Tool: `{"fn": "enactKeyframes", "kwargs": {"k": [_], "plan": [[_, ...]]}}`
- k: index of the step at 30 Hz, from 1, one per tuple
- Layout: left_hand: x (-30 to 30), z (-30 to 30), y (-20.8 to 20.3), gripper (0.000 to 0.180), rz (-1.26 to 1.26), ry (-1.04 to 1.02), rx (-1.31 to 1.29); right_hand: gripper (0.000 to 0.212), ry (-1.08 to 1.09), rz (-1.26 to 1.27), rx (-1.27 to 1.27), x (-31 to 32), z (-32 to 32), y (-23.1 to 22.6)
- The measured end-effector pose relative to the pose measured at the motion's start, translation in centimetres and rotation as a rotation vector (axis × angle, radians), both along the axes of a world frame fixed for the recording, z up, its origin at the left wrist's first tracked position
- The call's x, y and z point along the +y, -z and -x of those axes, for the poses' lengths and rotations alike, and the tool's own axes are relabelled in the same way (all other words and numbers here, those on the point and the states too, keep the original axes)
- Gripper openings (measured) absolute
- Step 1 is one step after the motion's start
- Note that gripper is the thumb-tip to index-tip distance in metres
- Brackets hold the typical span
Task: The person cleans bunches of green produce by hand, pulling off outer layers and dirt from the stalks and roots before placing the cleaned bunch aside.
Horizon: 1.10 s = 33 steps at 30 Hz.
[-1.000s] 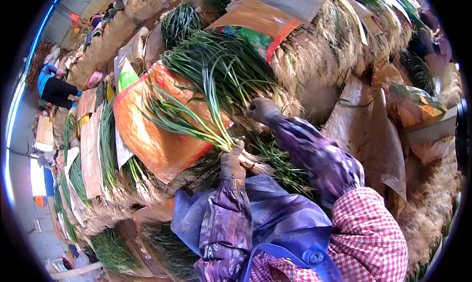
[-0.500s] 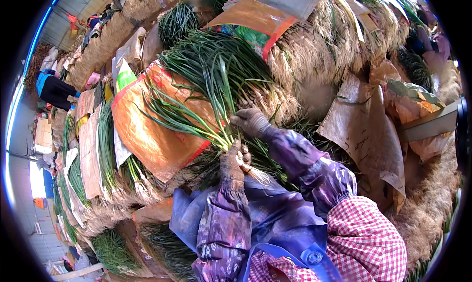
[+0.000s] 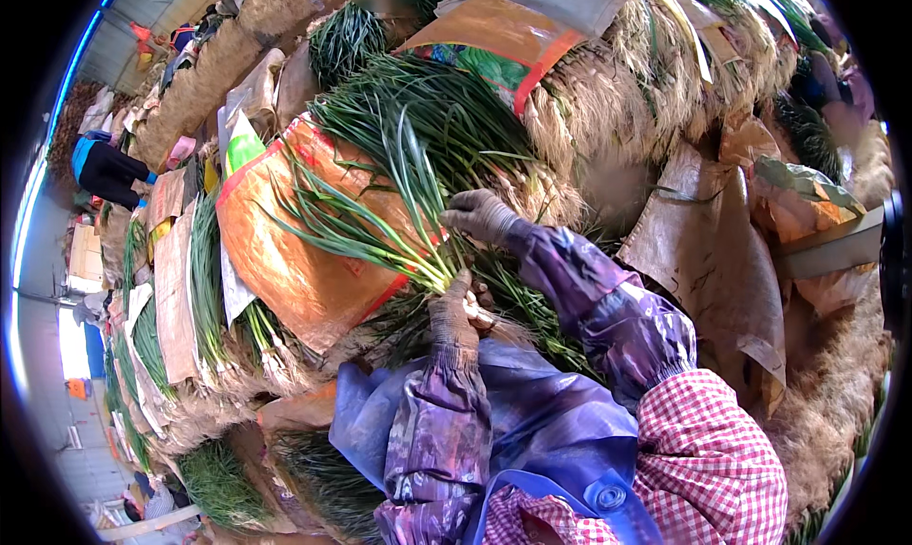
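The person's left hand (image 3: 454, 319), in a dirt-browned glove, is closed around a bunch of green onions (image 3: 427, 265) near its pale lower ends; the white bulbs and roots stick out to the right of the fingers, and the green leaves fan up and to the left. The right hand (image 3: 484, 215), in a greyish glove, is just above, its bent fingertips beside the bunch's leaves; whether they pinch anything cannot be told. Both forearms wear purple patterned sleeves (image 3: 439, 431), with a red-and-white checked garment (image 3: 712, 450) above the right one and a blue apron (image 3: 560, 402) across the lap. Loose green leaves (image 3: 537, 312) lie beneath the right forearm. Just beyond the bunch, an orange sack (image 3: 309, 260) is spread out, and a heap of green onions (image 3: 427, 117) lies partly over its upper edge, roots toward the right. Farther right hangs a creased brown sheet (image 3: 717, 250). Rows of onions (image 3: 202, 279) under coverings run along the left, and beyond them a person in a blue top and dark trousers (image 3: 109, 176) bends forward.
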<state>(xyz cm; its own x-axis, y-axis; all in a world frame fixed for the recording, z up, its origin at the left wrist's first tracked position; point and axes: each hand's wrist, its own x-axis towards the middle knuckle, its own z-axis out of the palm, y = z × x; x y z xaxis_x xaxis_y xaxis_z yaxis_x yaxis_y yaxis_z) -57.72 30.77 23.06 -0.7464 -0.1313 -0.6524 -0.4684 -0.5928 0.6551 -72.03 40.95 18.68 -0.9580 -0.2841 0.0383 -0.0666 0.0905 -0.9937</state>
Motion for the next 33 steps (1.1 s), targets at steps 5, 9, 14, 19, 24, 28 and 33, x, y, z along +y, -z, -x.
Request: {"fn": "enactKeyframes", "kwargs": {"k": [5,9,14,19,24,28,33], "plan": [[-2.7,-1.1,0.2,0.019,-0.434,0.071,0.116,0.017,0.213,-0.303,0.138,-2.3,-4.9,-2.9],[-1.0,-1.0,-2.1,0.019,-0.587,0.151,0.359,0.02,0.398,0.802,-0.598,-0.6,-3.6,1.2],[-2.0,-1.9,-3.6,0.027,-0.428,0.02,0.552,0.023,-0.516,-0.264,-0.55,3.9,-4.8,-0.2],[-1.0,-0.5,-1.5,0.02,-0.505,-0.062,0.274,0.026,0.281,-1.07,0.296,5.7,1.6,-1.3],[-2.2,-0.3,0.3,0.017,-0.088,-0.056,0.195,0.015,0.088,-0.695,0.375,2.6,-4.2,-3.8],[-3.3,-1.1,0.5,0.01,0.001,-0.015,0.118,0.024,-0.362,-0.541,0.273,2.7,-10.5,-6.8],[-0.4,-0.8,-1.1,0.014,-0.076,-0.041,0.096,0.03,-0.015,0.204,-0.478,2.3,-4.4,-5.1]]}}
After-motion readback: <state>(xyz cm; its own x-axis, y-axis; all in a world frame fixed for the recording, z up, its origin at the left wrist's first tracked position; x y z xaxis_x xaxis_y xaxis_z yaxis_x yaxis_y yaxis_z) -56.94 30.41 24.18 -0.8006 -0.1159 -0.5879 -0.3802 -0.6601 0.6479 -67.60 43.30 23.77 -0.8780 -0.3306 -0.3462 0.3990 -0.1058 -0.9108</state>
